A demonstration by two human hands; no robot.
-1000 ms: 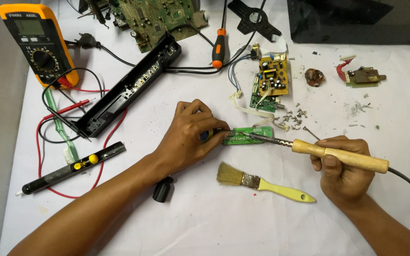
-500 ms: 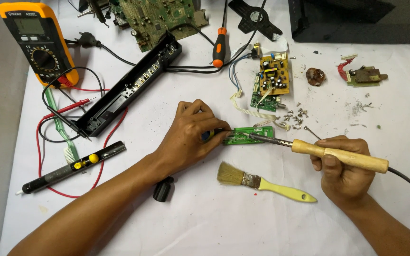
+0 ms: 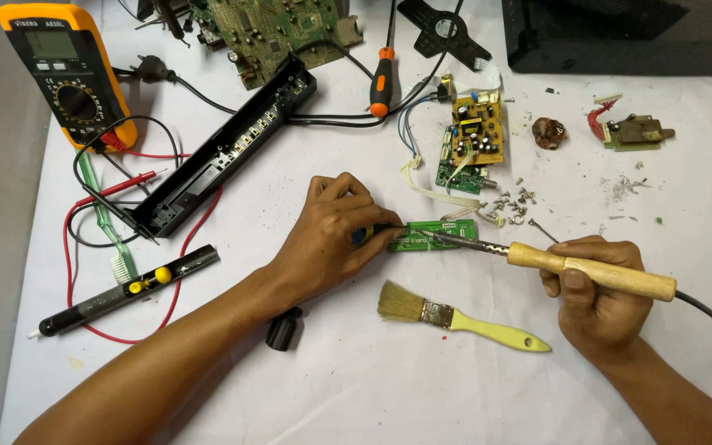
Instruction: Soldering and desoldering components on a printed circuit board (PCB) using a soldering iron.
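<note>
Left hand (image 3: pixel 331 239) pinching small green board (image 3: pixel 442 235), right hand (image 3: pixel 599 301) gripping soldering iron (image 3: pixel 587 270); tip prob. touching board

White-covered worktable (image 3: pixel 356 395) carries everything. Far left: orange digital multimeter (image 3: pixel 66 76) with red and black leads looping near it. Long black plastic panel (image 3: pixel 222 156) lies diagonally, right of the meter. Black-and-yellow desoldering pump (image 3: pixel 121 290) at near left. Large green circuit board (image 3: pixel 278 33) at far centre, orange-handled screwdriver (image 3: pixel 381 81) beside it. Yellow circuit board (image 3: pixel 478 130) right of centre, loose screws (image 3: pixel 514 203) just near it. Yellow-handled brush (image 3: pixel 459 317) near centre. Small green circuit board (image 3: pixel 442 234) at centre.
</note>
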